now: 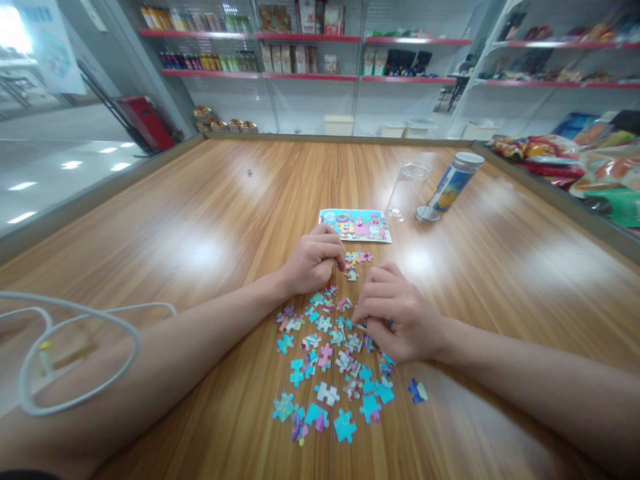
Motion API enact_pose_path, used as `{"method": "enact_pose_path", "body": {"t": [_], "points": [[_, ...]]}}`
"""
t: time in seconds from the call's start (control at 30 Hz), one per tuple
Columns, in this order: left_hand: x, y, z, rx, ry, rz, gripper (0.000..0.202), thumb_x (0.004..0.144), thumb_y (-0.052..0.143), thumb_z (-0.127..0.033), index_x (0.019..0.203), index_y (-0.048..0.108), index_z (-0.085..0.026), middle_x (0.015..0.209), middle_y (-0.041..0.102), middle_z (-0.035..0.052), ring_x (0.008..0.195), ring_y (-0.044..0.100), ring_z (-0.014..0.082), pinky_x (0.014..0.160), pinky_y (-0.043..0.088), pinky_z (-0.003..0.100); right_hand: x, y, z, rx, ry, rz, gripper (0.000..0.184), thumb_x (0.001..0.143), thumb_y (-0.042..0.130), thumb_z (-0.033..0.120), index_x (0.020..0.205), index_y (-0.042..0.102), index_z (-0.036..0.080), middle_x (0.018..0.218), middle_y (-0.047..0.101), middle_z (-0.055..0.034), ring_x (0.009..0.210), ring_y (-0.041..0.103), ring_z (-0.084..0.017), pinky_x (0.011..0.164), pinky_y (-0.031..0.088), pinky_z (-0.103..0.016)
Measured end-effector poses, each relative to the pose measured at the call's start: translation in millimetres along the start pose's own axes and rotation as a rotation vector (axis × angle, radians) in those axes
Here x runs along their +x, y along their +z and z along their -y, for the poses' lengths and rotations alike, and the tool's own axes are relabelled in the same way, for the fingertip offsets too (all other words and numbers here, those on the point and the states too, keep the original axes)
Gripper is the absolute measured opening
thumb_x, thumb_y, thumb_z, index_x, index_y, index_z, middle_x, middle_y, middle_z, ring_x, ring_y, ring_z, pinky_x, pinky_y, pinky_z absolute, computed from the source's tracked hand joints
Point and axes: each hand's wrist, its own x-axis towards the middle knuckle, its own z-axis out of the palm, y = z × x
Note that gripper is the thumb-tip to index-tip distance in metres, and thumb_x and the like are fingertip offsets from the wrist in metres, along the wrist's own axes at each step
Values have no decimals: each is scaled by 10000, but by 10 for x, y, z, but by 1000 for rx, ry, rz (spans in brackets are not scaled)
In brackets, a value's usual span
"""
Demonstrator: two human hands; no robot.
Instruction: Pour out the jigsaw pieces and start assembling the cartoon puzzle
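Several loose jigsaw pieces (325, 360) in blue, pink and white lie scattered on the wooden table (200, 227). My left hand (314, 259) rests knuckles-up beside a few joined pieces (356, 259), fingers curled under. My right hand (395, 312) lies on the right part of the pile with its fingers bent down onto the pieces; what they pinch is hidden. A cartoon reference picture (356, 225) lies just beyond my left hand.
A clear plastic tube (407, 190) and a printed tube with a white lid (456, 181) lie at the back right, a round cap (427, 214) beside them. A white cable (75, 333) loops at the left. Snack bags (575, 160) line the right edge; shelves stand behind.
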Motion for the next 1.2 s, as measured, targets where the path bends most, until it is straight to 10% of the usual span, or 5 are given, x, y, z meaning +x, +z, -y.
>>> {"method": "enact_pose_path", "body": {"t": [0.5, 0.87, 1.2], "points": [[-2, -3, 8, 3, 6, 3, 372, 723, 411, 40, 629, 695, -180, 697, 678, 22, 840, 546, 169, 819, 472, 357, 6, -9, 7, -2, 17, 49, 171, 761, 544, 97, 770, 686, 192, 671, 597, -6, 737, 451, -178, 783, 319, -397], [-1, 4, 22, 0, 28, -5, 378, 717, 412, 47, 636, 698, -185, 702, 676, 21, 842, 543, 170, 823, 476, 356, 29, -77, 99, 84, -123, 341, 260, 823, 616, 207, 1043, 729, 289, 941, 610, -24, 887, 466, -203, 875, 301, -427], [-2, 15, 30, 7, 36, -5, 370, 709, 414, 45, 633, 694, -184, 703, 677, 22, 839, 544, 171, 821, 476, 358, 0, -35, 57, 44, -89, 205, 154, 789, 597, 143, 862, 709, 218, 851, 572, -26, 813, 441, -185, 808, 311, -392]]}}
